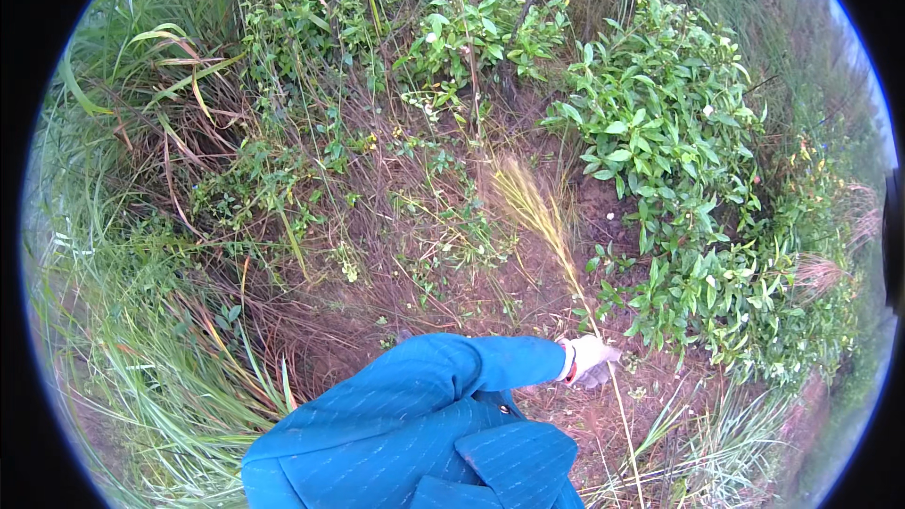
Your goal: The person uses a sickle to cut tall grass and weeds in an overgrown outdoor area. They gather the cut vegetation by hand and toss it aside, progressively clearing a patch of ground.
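Observation:
My left hand (594, 360), in what looks like a pale glove with a red band at the wrist, reaches across to the right from a blue coat sleeve. It is closed around the long thin stalk of a grass plume (534, 208). The feathery yellowish seed head points up and away, towards the middle of the view, over the reddish ground. Below the hand the bare stalk runs down to the bottom edge. My right hand cannot be made out. The front and lapel of the blue coat (382, 438) fill the bottom middle.
A leafy green shrub (664, 120) stands at the right, with a smaller leafy plant (488, 28) at the top. Tall grass (162, 339) lines the left side. Dry stems and low weeds cover the reddish soil (353, 318). Long grass blades (721, 445) spread at the lower right.

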The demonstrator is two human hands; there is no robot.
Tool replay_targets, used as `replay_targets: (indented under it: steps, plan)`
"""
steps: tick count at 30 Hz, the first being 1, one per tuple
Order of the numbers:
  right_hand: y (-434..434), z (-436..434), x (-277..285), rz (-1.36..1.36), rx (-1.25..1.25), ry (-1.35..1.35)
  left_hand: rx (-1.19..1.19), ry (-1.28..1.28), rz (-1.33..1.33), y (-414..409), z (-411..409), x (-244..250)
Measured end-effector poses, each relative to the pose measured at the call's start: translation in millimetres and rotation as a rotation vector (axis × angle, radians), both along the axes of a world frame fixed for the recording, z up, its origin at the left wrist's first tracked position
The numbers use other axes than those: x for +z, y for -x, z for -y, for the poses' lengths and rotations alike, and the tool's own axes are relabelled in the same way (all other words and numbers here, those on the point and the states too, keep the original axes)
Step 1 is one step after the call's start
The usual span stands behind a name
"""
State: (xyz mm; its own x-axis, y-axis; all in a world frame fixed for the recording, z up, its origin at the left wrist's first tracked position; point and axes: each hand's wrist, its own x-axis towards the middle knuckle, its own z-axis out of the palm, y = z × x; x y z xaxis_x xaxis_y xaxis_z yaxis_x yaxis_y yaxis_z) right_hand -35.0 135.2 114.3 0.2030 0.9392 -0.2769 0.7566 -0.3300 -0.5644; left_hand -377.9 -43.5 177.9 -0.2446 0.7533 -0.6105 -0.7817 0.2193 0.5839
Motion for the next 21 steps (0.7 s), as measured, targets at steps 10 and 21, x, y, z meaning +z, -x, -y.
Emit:
replay_targets:
  steps: [10, 21]
  plan:
    - [41.9, 31.3, -8.4, 0.198, 0.265, -0.073, -0.061, 0.052, -0.039, 21.8, 70.1, -14.6]
    - [373.2, 208.3, -7.4, -0.831, 0.572, 0.261, 1.019, 0.129, -0.025, 92.9, 345.1, -48.0]
